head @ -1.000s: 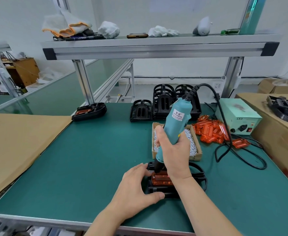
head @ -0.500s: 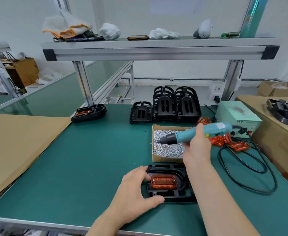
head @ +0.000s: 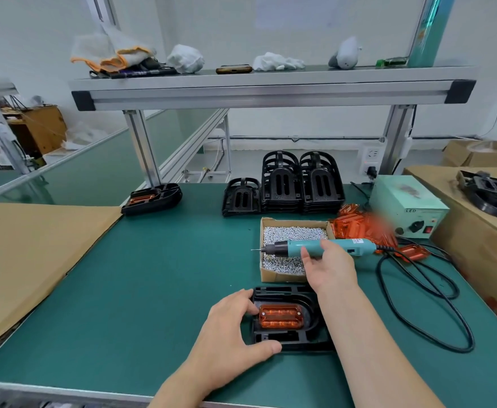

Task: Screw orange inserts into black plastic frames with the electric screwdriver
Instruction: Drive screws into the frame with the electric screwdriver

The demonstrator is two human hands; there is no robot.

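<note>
Entry: orange insert (head: 281, 317), seated in a black plastic frame (head: 288, 339) lying flat on the green bench (head: 123, 275) at 6 o'clock, near the front edge.
The left grip (head: 229, 334) clasps the frame's 9 o'clock side, fingers on the far corner and thumb on the near rim.
The right grip (head: 331, 267) is wrapped round the electric screwdriver (head: 359, 248), held level over the cardboard screw box (head: 282, 276) at 12 o'clock of the frame, bit pointing to 9 o'clock.
A heap of loose orange inserts (head: 356, 228) lies at 1 o'clock, beside the box.
The power supply (head: 409, 207) sits at 2 o'clock, its cable (head: 417, 304) looping across the bench.
The stacked black frames (head: 300, 187) stand at 12 o'clock, behind the box.
</note>
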